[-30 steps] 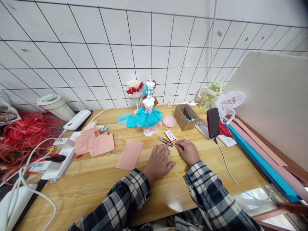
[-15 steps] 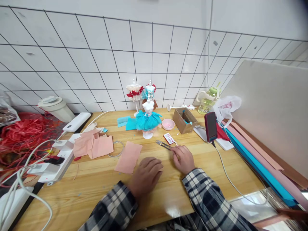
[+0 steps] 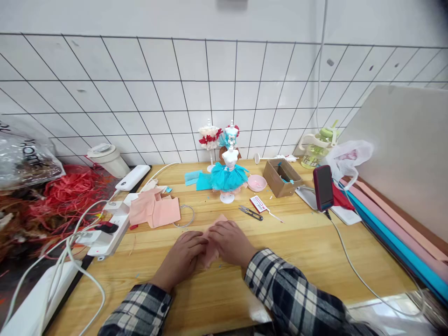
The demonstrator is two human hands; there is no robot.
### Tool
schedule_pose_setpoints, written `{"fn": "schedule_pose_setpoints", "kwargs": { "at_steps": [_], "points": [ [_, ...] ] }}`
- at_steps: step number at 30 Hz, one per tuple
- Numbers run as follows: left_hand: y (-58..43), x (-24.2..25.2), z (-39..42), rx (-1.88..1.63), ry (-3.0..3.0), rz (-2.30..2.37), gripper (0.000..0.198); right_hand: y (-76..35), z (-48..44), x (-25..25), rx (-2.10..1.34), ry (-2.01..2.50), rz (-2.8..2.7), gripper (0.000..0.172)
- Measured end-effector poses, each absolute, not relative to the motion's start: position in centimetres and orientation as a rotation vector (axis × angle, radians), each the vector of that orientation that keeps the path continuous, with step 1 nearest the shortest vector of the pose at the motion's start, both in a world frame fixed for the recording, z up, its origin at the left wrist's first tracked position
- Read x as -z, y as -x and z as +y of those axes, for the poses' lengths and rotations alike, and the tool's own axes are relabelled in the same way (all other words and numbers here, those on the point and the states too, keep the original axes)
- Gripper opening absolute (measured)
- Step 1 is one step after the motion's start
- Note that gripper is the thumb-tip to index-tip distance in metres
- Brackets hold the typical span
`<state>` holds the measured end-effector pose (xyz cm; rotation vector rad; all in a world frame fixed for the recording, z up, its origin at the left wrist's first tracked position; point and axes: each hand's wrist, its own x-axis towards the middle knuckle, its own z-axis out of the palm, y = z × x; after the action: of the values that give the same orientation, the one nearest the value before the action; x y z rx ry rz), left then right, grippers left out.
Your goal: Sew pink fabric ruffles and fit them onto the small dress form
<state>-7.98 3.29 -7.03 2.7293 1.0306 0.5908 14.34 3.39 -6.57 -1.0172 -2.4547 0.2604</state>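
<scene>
Both my hands rest together on a small pink fabric piece [image 3: 212, 252] lying on the wooden table [image 3: 301, 252]. My left hand [image 3: 184, 256] covers its left side with fingers curled on the cloth. My right hand [image 3: 229, 242] lies over its right side, fingers bent and pressing the cloth. Only the top corner and a middle strip of the fabric show between them. Small thread snips [image 3: 250, 213] lie beyond my right hand, beside a red-and-white packet [image 3: 258, 204] and a thin needle-like tool [image 3: 275, 216].
A doll mannequin in a turquoise tutu [image 3: 228, 175] stands at the back, with a pink bowl [image 3: 256, 182] and cardboard box [image 3: 282, 177]. Folded pink cloth [image 3: 154, 209] and a wire ring [image 3: 185, 216] lie left. A phone [image 3: 322, 187] stands right, its cable crossing the table. Power strips [image 3: 105, 228] sit left.
My right hand left the spot by the snips and came left onto the pink fabric. My left hand moved onto the cloth too. The camera view shifted left.
</scene>
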Motion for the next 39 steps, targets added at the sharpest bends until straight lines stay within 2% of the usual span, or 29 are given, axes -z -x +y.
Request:
{"fn": "schedule_pose_setpoints", "kwargs": {
  "at_steps": [6,10,13,15,18,20,27,39],
  "points": [
    [9.2,6.7,3.3,-0.761,-2.654,1.249,0.026,-16.5,2.9,6.1,-0.309,1.345,-2.497,0.021],
    [8.3,6.2,2.7,-0.763,-2.681,1.219,0.019,-15.5,2.2,6.2,-0.299,1.604,-2.391,0.039],
    [7.6,6.1,2.1,-0.734,-2.741,1.176,0.021,-14.9,1.8,6.3,-0.318,1.623,-2.342,0.050],
    [7.4,6.2,2.0,-0.728,-2.753,1.168,0.020,-15.0,1.7,6.3,-0.321,1.586,-2.300,0.043],
    [7.2,6.5,2.0,-0.724,-2.747,1.136,0.019,-15.1,1.5,6.3,-0.327,1.452,-2.324,0.022],
    [6.7,6.6,2.1,-0.715,-2.746,1.123,0.017,-15.0,1.4,6.5,-0.322,1.361,-2.403,0.017],
    [4.1,6.7,2.8,-0.557,-2.731,1.213,0.016,-15.2,1.9,7.0,-0.220,1.391,-2.541,0.022],
    [3.6,6.7,2.1,-0.581,-2.800,1.259,0.018,-16.3,2.5,7.2,-0.354,1.398,-2.521,0.022]
  ]
}}
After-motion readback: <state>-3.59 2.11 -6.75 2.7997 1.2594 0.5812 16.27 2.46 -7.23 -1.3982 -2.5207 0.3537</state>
